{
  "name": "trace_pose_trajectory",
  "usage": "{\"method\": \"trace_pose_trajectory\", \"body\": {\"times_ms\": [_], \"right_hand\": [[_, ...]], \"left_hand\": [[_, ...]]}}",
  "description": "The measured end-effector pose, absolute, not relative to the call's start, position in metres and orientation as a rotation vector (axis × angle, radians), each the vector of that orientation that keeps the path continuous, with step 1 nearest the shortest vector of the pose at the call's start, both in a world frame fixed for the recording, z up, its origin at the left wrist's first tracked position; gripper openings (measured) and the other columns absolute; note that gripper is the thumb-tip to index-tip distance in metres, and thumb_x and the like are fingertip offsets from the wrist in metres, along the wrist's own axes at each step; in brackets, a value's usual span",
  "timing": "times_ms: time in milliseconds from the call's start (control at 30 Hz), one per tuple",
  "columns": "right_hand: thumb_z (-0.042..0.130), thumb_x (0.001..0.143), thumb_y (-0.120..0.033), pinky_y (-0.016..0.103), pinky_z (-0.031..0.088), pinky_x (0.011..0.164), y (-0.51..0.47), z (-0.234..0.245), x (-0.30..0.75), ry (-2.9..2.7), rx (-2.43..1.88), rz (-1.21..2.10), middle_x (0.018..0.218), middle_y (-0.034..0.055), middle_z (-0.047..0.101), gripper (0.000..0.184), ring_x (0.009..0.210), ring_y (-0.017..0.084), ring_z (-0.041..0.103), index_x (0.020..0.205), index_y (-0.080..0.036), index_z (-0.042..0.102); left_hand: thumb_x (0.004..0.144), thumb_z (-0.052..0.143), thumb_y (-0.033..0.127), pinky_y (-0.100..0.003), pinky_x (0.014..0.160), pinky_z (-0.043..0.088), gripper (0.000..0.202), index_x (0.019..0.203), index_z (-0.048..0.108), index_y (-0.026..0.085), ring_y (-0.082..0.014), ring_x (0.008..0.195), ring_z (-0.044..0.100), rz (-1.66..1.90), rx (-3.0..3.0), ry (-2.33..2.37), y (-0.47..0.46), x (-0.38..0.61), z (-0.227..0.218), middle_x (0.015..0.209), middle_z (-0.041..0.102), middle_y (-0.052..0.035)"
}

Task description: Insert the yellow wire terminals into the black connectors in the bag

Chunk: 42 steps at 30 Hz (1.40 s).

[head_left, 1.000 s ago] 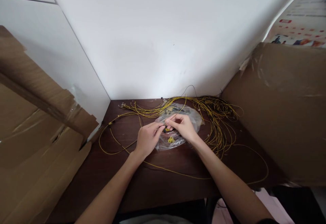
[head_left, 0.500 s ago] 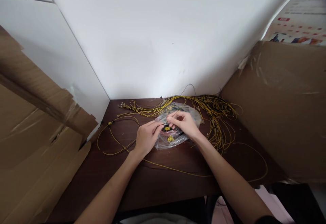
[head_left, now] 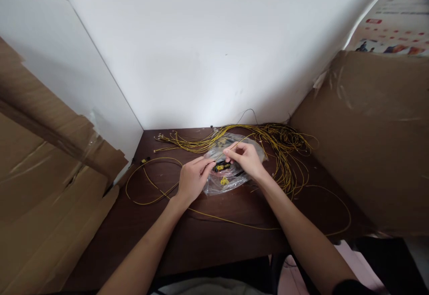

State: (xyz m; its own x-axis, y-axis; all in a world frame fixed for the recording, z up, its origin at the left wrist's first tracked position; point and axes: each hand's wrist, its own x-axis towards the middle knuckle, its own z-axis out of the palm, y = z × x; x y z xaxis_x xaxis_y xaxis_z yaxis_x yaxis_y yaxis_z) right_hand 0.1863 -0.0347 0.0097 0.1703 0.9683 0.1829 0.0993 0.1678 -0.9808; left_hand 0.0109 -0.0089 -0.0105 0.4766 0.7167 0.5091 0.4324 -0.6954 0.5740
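Yellow wire (head_left: pixel 220 156) spans above the plastic bag (head_left: pixel 213 190), pinched by the fingertips of the left hand (head_left: pixel 193 178) and right hand (head_left: pixel 247 160); we judge this steadies the short length between them. We find the wire bundle (head_left: pixel 284 152) behind and right of the bag, seemingly to leave its front accessible. Beneath the bag we record a dark brown table (head_left: pixel 221 241); beyond it, a white wall (head_left: pixel 208 53); on either side, cardboard (head_left: pixel 365 152).

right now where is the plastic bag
Head view, lower centre: the plastic bag lies on the table by the left hand and right hand, left of the wire tangle.
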Motion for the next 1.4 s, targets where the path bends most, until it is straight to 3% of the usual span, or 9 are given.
{"method": "trace_pose_trajectory", "body": {"times_ms": [400,633,900,1400], "right_hand": [[0.069,0.066,-0.041,0.023,0.046,0.051,-0.038,0.005,0.175,-1.31,-1.151,1.13,0.062,0.0028,0.063,0.029,0.055,0.011,0.057,0.075,-0.013,0.064],[0.064,0.071,-0.044,0.024,0.045,0.053,-0.037,0.002,0.176,-1.394,-1.255,0.972,0.062,0.0041,0.063,0.031,0.054,0.012,0.056,0.073,-0.013,0.063],[0.068,0.066,-0.045,0.024,0.044,0.048,-0.036,0.011,0.179,-1.187,-1.226,0.908,0.057,0.0017,0.059,0.031,0.049,0.012,0.053,0.065,-0.014,0.059],[0.064,0.07,-0.047,0.024,0.045,0.054,-0.033,-0.007,0.167,-1.323,-1.213,0.998,0.06,0.0024,0.062,0.032,0.054,0.012,0.057,0.073,-0.014,0.063]], "left_hand": [[0.086,0.048,0.028,-0.021,0.054,0.03,0.023,0.086,0.068,0.016,-0.0091,0.055,0.042,1.071,2.377,0.966,-0.009,0.01,-0.011,0.059,0.049,0.0008],[0.086,0.048,0.029,-0.021,0.054,0.03,0.024,0.088,0.068,0.017,-0.0087,0.054,0.041,1.065,2.379,0.982,-0.009,0.01,-0.01,0.06,0.046,0.0013],[0.086,0.046,0.031,-0.021,0.053,0.031,0.026,0.086,0.067,0.016,-0.0087,0.055,0.042,1.111,2.373,0.97,-0.006,0.009,-0.012,0.061,0.048,0.0006],[0.085,0.047,0.03,-0.021,0.053,0.03,0.024,0.085,0.068,0.017,-0.0084,0.052,0.039,1.111,2.367,0.981,-0.006,0.008,-0.011,0.059,0.042,0.002]]}}
